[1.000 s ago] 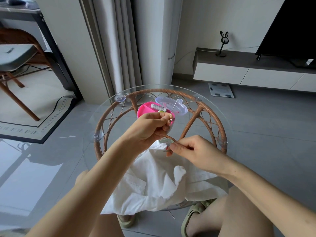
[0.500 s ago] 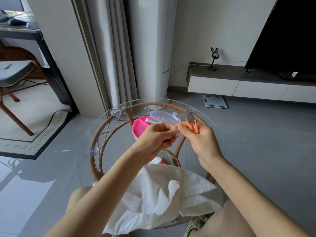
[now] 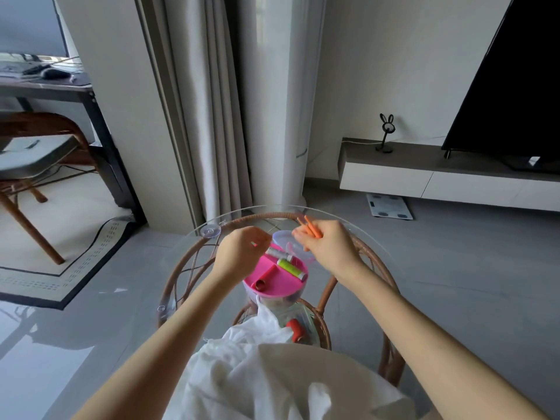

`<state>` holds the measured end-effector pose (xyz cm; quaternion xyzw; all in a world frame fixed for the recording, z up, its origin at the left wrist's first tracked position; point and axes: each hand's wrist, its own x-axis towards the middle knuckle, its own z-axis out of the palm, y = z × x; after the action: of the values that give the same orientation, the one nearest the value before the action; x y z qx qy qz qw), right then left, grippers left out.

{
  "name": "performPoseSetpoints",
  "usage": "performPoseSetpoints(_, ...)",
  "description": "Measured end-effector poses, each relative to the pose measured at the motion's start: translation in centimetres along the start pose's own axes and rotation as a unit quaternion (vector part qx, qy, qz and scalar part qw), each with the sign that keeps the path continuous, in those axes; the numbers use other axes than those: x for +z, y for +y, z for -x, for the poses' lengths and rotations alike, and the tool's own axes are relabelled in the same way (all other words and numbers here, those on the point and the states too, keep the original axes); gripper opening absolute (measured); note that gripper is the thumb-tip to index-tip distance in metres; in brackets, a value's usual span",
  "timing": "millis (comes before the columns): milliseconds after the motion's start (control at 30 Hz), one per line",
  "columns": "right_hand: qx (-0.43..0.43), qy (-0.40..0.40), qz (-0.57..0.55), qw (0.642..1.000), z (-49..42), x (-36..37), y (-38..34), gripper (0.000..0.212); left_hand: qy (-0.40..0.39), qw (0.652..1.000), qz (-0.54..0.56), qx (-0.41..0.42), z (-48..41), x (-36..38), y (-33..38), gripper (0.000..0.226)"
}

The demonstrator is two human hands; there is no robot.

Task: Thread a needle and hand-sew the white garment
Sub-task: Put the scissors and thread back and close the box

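Both hands up over the far half of a round glass table (image 3: 378, 259), level with each other and a little apart.

Left hand (image 3: 242, 253): back toward the camera, fingers curled in, tips drawn together at the right edge of the fist as in a pinch. Impossible to tell whether anything sits between them.

Right hand (image 3: 328, 247): fingers wrapped round a pair of orange snips (image 3: 312, 230), orange handles poking out above the fingers, up and to the left. Blades hidden, motion blur over the fingertips.

In the gap between the two sets of fingers and just below them, a clear lid (image 3: 283, 239) tipped up at the far side of a pink box (image 3: 272, 277).

Pink box directly below the fingers of both hands, open on the glass, split into compartments. Grey-white spool (image 3: 277, 253) closest to the left fingertips. Green spool (image 3: 291, 268) just beside it, under the right wrist. Red spool (image 3: 260, 284) in the compartment nearer the body.

White garment (image 3: 242, 374) well below the fingers, toward the body, bunched over the near edge of the table, touched by neither hand, running off the bottom of the view.

At the garment's far fold, a second red spool (image 3: 297, 328); on the glass or under it, impossible to tell. Wicker frame (image 3: 325, 294) visible through the glass below both wrists.
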<state>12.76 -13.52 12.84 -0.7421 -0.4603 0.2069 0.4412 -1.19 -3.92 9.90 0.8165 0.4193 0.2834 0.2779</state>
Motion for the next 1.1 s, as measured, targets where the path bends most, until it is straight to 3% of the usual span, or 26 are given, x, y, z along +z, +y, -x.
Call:
performPoseSetpoints(100,-0.013,-0.005,0.002,1.0,-0.7,0.8,0.3,0.024,-0.049,0.995,-0.086,0.003,-1.7,1.2,-2.0,0.019)
performPoseSetpoints(267,0.003,0.045,-0.213,0.976,-2.6,1.5,-1.2,0.014,-0.055,0.994,-0.092,-0.023,-3.0,2.3,-3.5,0.02)
performPoseSetpoints(333,0.003,0.058,-0.162,0.985,-2.8,2.0,-0.3,0.02,-0.066,0.993,-0.099,-0.027,-3.2,2.6,-3.8,0.022)
performPoseSetpoints(467,0.01,0.0,0.028,1.0,-2.0,2.7,3.0,0.032,-0.086,0.992,-0.085,-0.022,-3.5,3.1,-4.2,0.014)
performPoseSetpoints(600,0.074,-0.031,0.033,0.996,-2.5,2.4,4.3,0.018,-0.117,0.992,0.008,-0.048,-3.7,3.1,-4.1,0.009)
performPoseSetpoints(700,0.094,-0.04,0.023,0.994,-2.9,2.7,4.3,0.012,-0.137,0.984,0.097,-0.065,-3.8,3.2,-4.7,0.027)
performPoseSetpoints(767,0.1,-0.039,0.027,0.994,-3.2,2.6,4.4,0.011,-0.145,0.98,0.119,-0.068,-3.8,3.1,-4.5,0.014)
performPoseSetpoints(1100,-0.001,-0.029,0.171,0.985,-4.0,4.4,4.8,0.037,-0.165,0.977,0.133,-0.038,-4.2,3.2,-5.4,0.014)
